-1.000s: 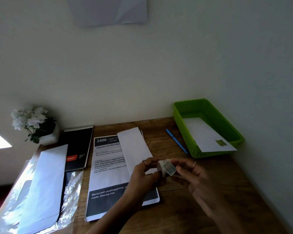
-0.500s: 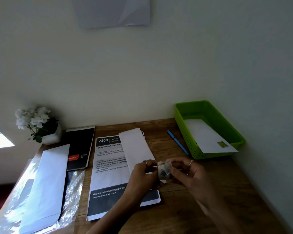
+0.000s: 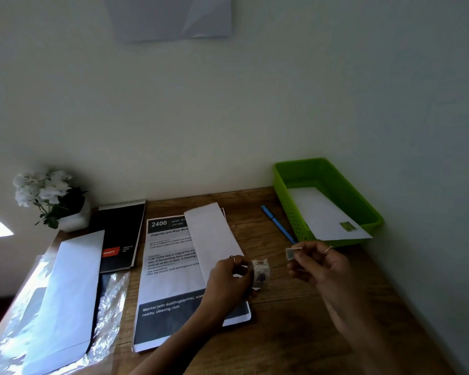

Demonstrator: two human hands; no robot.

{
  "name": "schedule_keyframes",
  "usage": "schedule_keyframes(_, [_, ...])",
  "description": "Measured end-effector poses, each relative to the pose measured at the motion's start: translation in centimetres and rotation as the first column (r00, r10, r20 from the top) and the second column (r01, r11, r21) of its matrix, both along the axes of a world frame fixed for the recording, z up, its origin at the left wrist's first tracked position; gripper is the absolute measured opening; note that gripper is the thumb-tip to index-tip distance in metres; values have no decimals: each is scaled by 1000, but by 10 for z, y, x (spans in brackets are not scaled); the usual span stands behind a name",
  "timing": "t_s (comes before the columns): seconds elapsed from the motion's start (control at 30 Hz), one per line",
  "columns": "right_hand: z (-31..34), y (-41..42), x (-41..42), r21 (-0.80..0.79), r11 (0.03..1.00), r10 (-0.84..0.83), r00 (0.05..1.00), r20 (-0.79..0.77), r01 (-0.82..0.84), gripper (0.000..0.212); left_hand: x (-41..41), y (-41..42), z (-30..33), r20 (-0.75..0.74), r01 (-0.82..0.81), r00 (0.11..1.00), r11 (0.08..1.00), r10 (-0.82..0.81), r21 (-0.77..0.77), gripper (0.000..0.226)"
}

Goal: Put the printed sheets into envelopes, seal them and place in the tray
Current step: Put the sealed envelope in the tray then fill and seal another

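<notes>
Left of the right hand (image 3: 318,262), which pinches what looks like a torn sticker (image 3: 290,253), lies the envelope (image 3: 213,239), nearer the roll-gripping left hand (image 3: 232,280).

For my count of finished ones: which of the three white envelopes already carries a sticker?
The envelope in the green tray: a small green sticker sits near its end. The other two white envelopes show none.

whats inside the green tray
One white envelope with a small sticker near its close end lies in the tray, that end overhanging the rim. Anything under or inside the envelope is hidden.
</notes>
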State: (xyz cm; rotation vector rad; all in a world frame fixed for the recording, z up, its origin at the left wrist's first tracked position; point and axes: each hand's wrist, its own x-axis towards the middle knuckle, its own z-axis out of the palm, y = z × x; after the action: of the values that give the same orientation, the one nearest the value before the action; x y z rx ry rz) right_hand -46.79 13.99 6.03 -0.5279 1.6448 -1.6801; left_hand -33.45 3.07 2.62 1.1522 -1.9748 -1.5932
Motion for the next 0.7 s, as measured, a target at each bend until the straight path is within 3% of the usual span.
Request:
schedule_keyframes(0.27, [-4,6,-9,18,998,-52,999,5,52,9,-39,3,-25,163,204,973,943,-165,-264,24])
schedule_keyframes(0.57, [-16,7,-13,122,992,-32,998,-60,39,13,-58,26,-44,221,391,914,881,-339,-265,18])
schedule_keyframes(0.7, [-18,-1,-10,180,984,10,994,-112,11,15,-50,24,-37,178,363,929,895,-326,-260,21])
